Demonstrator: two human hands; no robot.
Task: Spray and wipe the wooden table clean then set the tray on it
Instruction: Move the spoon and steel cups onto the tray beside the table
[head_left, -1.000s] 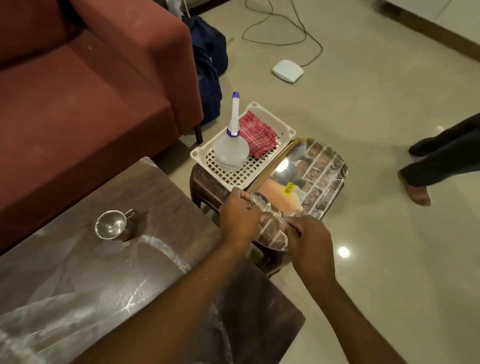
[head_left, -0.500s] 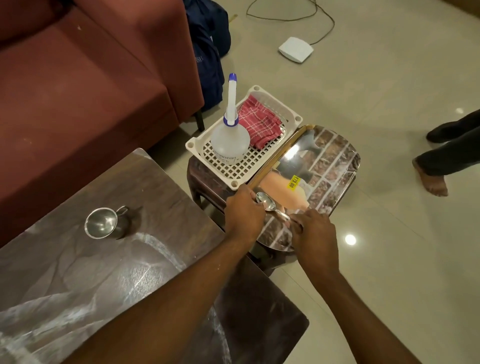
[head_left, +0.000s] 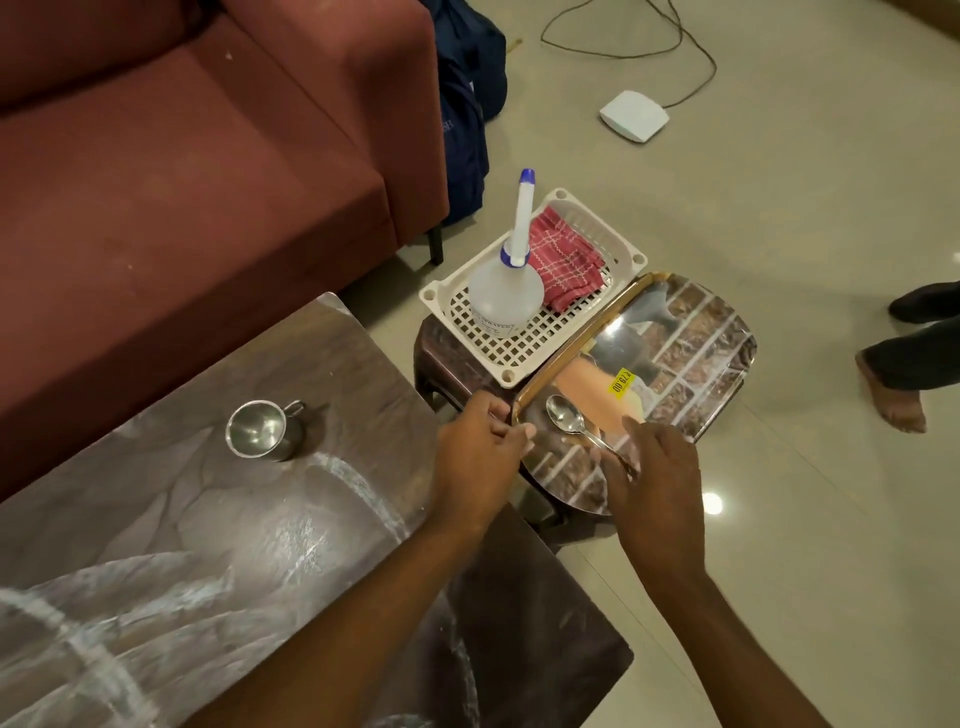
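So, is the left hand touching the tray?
Touching. The head view shows the left hand with its fingers curled over the near corner rim of the tray.

Home living room: red sofa (head_left: 182, 171), wooden table (head_left: 218, 519), tiled floor (head_left: 779, 208).

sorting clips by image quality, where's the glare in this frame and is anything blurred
Head view: strongest glare is a white streak on the glossy tray near its gold rim; a small bright lamp reflection sits on the floor tiles; the wooden table shows dull sheen over whitish streaks; nothing is badly blurred, lighting dim and warm.
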